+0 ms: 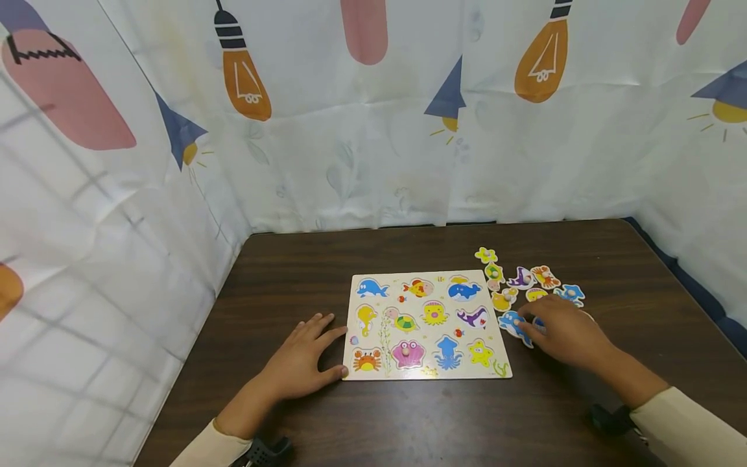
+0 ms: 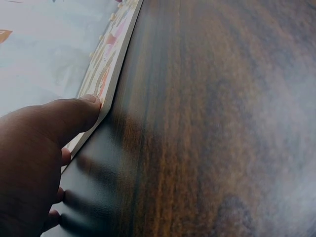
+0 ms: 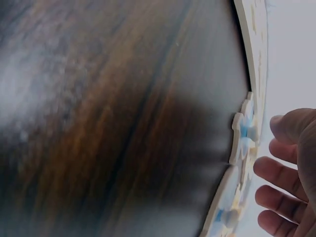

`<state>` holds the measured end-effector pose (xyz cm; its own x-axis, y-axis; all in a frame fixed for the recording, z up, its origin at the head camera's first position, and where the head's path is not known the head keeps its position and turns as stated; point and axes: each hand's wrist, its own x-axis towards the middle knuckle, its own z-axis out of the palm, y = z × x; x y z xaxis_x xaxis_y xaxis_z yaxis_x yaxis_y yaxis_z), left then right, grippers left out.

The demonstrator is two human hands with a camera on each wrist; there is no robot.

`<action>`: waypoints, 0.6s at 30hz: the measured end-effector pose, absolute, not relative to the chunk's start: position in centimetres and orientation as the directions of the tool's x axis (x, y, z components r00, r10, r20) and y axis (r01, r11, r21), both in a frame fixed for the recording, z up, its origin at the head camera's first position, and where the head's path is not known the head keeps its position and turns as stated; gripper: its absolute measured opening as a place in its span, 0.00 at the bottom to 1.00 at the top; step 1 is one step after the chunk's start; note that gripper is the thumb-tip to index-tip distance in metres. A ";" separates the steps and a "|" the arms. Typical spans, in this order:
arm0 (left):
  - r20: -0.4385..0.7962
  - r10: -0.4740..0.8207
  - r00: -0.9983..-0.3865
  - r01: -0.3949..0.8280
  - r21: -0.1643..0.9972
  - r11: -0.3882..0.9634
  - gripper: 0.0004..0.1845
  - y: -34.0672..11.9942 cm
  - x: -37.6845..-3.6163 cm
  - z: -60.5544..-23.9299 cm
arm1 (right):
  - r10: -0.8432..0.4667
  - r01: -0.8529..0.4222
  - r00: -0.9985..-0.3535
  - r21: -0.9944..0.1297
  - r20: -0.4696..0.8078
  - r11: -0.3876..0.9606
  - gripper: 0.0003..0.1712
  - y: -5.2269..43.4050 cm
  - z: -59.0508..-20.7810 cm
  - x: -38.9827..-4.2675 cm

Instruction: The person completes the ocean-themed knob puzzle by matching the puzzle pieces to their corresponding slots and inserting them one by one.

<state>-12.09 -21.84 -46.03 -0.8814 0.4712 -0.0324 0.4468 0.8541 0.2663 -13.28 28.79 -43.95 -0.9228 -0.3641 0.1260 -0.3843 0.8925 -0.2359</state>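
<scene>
A pale wooden puzzle board (image 1: pixel 430 338) with printed sea animals lies on the table. My left hand (image 1: pixel 299 360) rests at its left side, fingers spread. The left thumb (image 2: pixel 79 113) touches the board's near left corner in the left wrist view. My right hand (image 1: pixel 563 331) hovers over loose puzzle pieces right of the board. Its fingers (image 3: pixel 279 175) are loosely bent, with nothing between them. Nearest to them is a blue knobbed piece (image 1: pixel 513 326), beside the board's right edge. Another blue piece (image 3: pixel 224 212) is partly seen in the right wrist view; the right hand covers some pieces in the head view.
Several other loose pieces cluster beyond the right hand, including a yellow flower-like piece (image 1: pixel 486 255), a purple piece (image 1: pixel 521 278), an orange crab (image 1: pixel 545 277) and a blue piece (image 1: pixel 570 294). The dark wooden table (image 1: pixel 408 421) meets a printed white curtain (image 1: pixel 362 149) behind.
</scene>
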 end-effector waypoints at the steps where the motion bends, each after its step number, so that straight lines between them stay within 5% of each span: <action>1: -0.038 0.468 -0.883 0.443 0.263 0.857 0.42 -21.8 -12.1 -46.0 | -0.371 -0.393 -0.919 -0.234 0.133 0.889 0.13 28.7 -44.0 -13.3; 18: -0.035 0.460 -0.887 0.437 0.258 0.862 0.42 -21.7 -11.9 -46.0 | -0.352 -0.361 -0.932 -0.212 0.083 0.908 0.07 27.8 -44.7 -14.0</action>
